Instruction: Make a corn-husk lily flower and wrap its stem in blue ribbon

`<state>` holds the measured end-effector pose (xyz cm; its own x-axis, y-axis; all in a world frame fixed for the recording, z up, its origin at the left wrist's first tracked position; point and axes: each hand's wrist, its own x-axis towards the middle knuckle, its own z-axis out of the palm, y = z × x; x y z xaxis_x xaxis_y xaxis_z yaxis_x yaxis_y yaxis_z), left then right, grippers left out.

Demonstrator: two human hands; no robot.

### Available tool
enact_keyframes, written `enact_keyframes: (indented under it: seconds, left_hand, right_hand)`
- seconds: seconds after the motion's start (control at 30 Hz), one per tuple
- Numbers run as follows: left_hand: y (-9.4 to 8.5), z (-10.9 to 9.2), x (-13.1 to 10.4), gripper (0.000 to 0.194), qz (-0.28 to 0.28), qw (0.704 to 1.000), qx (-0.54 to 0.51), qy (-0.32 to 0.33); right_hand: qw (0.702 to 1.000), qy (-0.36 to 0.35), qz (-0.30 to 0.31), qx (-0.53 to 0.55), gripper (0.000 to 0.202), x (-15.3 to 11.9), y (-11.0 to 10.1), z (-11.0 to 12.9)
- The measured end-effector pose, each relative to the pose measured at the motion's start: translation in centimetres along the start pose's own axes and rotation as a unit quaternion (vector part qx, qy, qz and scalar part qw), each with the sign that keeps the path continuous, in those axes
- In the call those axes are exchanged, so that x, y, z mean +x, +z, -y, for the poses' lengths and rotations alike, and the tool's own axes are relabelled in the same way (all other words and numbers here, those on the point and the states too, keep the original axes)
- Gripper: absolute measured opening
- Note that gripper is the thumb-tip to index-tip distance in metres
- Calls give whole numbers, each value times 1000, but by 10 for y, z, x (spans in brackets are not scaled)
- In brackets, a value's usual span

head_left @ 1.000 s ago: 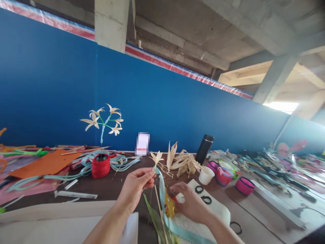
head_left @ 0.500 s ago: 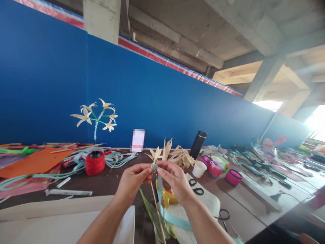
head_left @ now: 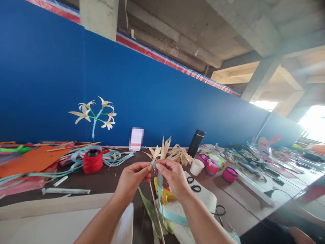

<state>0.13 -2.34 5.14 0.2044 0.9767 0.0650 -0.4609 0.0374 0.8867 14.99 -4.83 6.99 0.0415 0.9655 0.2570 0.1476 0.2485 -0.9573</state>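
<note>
At the base of a pale dried-husk flower (head_left: 155, 153), the fingertips of my left hand (head_left: 134, 177) and my right hand (head_left: 173, 175) meet in a pinch. My left hand grips the flower where it joins its thin wooden stick (head_left: 156, 214), which slants down toward me. My right hand pinches a light blue ribbon (head_left: 159, 189) against that join; its free length hangs down and curves right across paper. Under my hands lie a yellow glue gun (head_left: 167, 195) and a green husk leaf (head_left: 150, 205). Scissors with black handles (head_left: 195, 187) rest beside my right wrist.
A finished flower spray (head_left: 93, 120) rises behind a red ribbon roll (head_left: 92, 162) at left. Dried husks (head_left: 179, 154), a black flask (head_left: 196, 143), a white cup (head_left: 196, 167) and pink rolls (head_left: 230, 174) stand beyond. A white box (head_left: 119, 217) occupies the near left.
Both hands keep their pinch at the flower's base, with only slight finger movement. The whole view has shifted a little, so the surroundings appear slightly further left and up.
</note>
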Motion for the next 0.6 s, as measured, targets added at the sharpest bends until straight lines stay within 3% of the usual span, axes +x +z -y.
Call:
enact_keyframes:
  seconds: [0.6]
  left_hand:
    - [-1,1,-1,40,34,999,21,30]
  right_hand:
    - [987,55,-16,147,21,3,8,-1]
